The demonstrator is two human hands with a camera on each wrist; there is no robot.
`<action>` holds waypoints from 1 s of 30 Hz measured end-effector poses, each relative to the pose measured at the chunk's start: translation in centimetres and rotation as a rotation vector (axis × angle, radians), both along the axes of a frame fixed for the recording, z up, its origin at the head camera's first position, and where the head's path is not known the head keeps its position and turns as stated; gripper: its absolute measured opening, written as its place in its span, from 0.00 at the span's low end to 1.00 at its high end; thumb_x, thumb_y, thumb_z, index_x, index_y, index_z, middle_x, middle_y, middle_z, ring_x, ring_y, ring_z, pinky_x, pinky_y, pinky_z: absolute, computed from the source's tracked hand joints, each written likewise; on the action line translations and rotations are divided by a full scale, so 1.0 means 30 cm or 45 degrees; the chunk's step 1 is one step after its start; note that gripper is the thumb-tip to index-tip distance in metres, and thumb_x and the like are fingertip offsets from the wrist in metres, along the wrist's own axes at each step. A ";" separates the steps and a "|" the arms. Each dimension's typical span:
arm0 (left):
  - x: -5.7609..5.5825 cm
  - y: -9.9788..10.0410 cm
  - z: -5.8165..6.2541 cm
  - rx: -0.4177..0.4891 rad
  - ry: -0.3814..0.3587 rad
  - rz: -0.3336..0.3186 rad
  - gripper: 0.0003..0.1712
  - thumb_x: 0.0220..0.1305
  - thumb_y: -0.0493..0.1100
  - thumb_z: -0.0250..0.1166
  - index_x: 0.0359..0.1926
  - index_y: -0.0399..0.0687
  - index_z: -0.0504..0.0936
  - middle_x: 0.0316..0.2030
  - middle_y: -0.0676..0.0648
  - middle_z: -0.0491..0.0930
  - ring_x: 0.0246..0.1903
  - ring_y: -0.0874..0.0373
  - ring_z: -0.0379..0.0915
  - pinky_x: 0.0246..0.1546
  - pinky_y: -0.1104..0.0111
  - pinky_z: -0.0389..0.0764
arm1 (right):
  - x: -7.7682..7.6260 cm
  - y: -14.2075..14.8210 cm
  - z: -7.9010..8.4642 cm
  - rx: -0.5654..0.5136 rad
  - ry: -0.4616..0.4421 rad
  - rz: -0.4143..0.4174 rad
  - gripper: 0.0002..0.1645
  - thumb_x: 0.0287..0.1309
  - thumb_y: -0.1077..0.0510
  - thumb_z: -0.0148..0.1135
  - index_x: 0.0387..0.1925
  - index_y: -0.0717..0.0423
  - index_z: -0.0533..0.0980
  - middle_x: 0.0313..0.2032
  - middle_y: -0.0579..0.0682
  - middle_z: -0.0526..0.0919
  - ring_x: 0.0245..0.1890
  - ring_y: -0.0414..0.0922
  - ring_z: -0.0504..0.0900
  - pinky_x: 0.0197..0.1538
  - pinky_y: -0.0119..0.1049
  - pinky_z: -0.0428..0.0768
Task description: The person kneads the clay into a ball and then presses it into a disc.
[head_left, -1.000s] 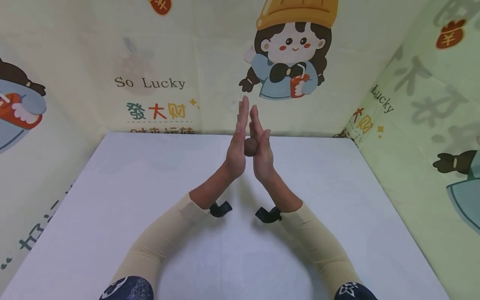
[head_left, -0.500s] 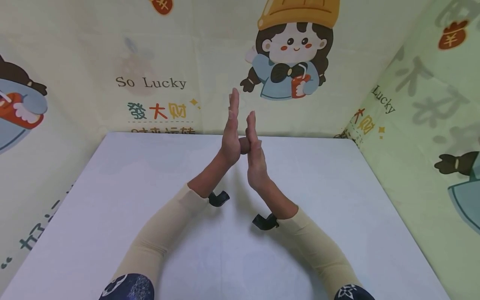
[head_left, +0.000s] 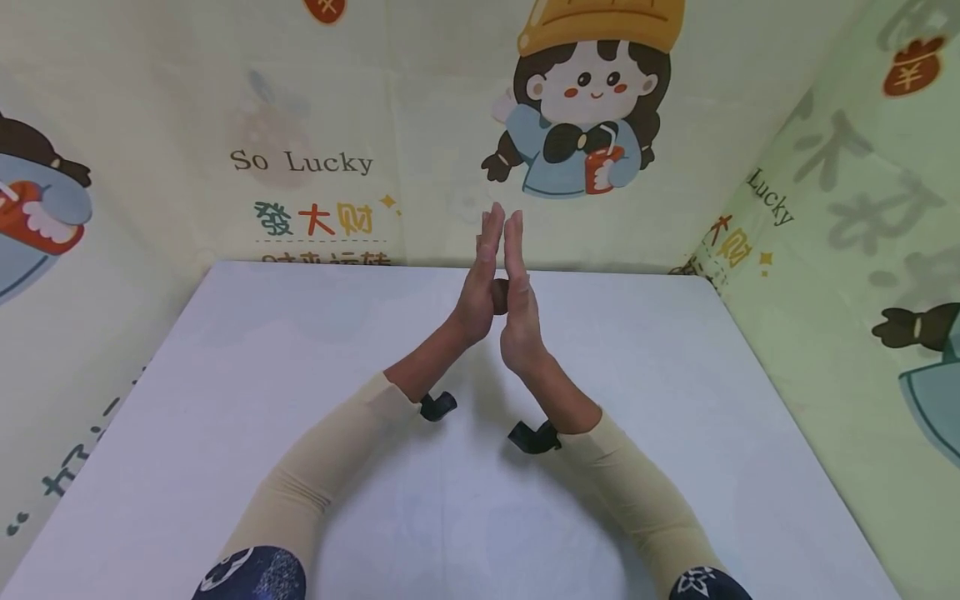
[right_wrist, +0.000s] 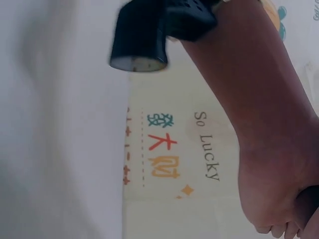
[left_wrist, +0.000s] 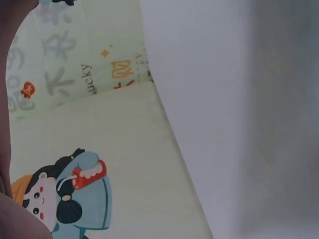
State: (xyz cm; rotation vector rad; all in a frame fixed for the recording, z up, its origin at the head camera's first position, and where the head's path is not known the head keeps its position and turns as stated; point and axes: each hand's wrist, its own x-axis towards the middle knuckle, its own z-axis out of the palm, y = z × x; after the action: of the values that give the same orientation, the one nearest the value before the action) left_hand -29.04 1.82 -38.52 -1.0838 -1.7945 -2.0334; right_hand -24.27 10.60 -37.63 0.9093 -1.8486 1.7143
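A small matte brown ball [head_left: 500,296], clay-like in look, sits between my two palms above the table. My left hand [head_left: 476,293] presses it from the left with fingers straight and pointing up and away. From the other side my right hand [head_left: 521,321] lies flat against it, fingers also extended, its heel a little lower than the left one. The palms cover part of the ball. In the right wrist view the dark ball [right_wrist: 308,205] shows at the right edge, beside the left hand [right_wrist: 271,184]. Only blurred skin shows along the left edge of the left wrist view.
A white table [head_left: 337,517] lies under both arms. Pale printed cloth [head_left: 427,108] with cartoon figures and lettering hangs behind it and at the sides. A black wrist camera [head_left: 438,407] sits on the left wrist, another black camera [head_left: 535,437] on the right.
The left hand slid forward along the right one, then came back nearer, while the right hand moved back and then slightly forward. The ball shifted left and then right between the palms.
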 end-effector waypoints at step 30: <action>0.148 0.030 0.061 0.009 0.242 -0.010 0.50 0.81 0.68 0.27 0.82 0.30 0.37 0.83 0.36 0.34 0.82 0.51 0.21 0.78 0.56 0.27 | -0.039 0.063 0.060 -0.357 -0.239 0.226 0.64 0.69 0.17 0.37 0.84 0.59 0.40 0.85 0.49 0.42 0.82 0.45 0.47 0.79 0.45 0.52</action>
State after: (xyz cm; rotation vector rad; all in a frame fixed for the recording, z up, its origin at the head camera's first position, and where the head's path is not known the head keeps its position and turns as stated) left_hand -24.59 2.73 -36.69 -1.2379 -1.6905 -1.8689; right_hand -25.42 12.47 -35.82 0.8425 -1.6193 2.1683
